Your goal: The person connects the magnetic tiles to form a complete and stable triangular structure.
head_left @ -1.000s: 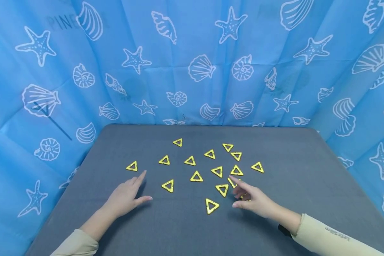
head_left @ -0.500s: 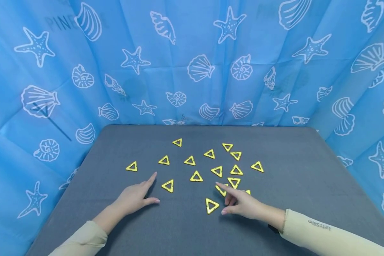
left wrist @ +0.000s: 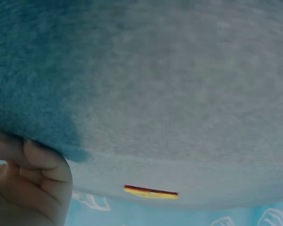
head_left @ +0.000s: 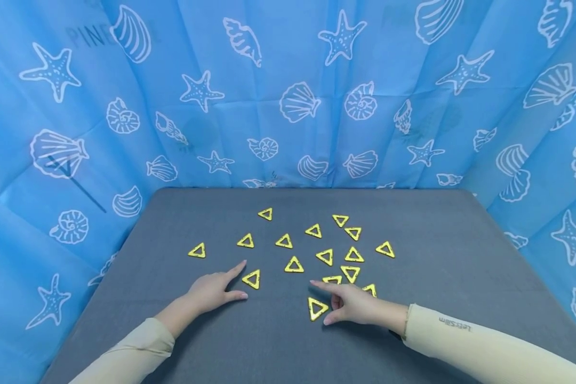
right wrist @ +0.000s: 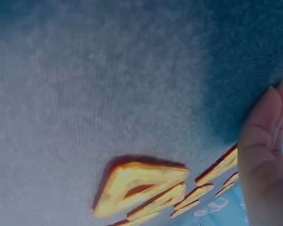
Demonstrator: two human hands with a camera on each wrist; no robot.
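Several yellow triangular frames with open centres lie flat on the grey table. My left hand (head_left: 211,292) hovers just left of one triangle (head_left: 257,279), index finger and thumb spread apart, holding nothing. On the right, my right hand (head_left: 357,305) reaches in beside the nearest triangle (head_left: 312,310), its index finger and thumb extended around that piece's right side without gripping it; the other fingers are tucked in. It partly covers two more triangles (head_left: 333,278). The right wrist view shows a dark-edged triangle (right wrist: 114,190) close to the hand (right wrist: 266,174).
Other triangles, such as one at far left (head_left: 201,250) and one at far right (head_left: 388,249), are scattered over the middle and back of the table (head_left: 182,213). A blue curtain (head_left: 249,122) with white shells and starfish hangs around the back and sides.
My right hand has moved left and slightly nearer, from the right-hand triangles to the nearest one. My left hand has moved right towards a triangle. The pieces stay in place.
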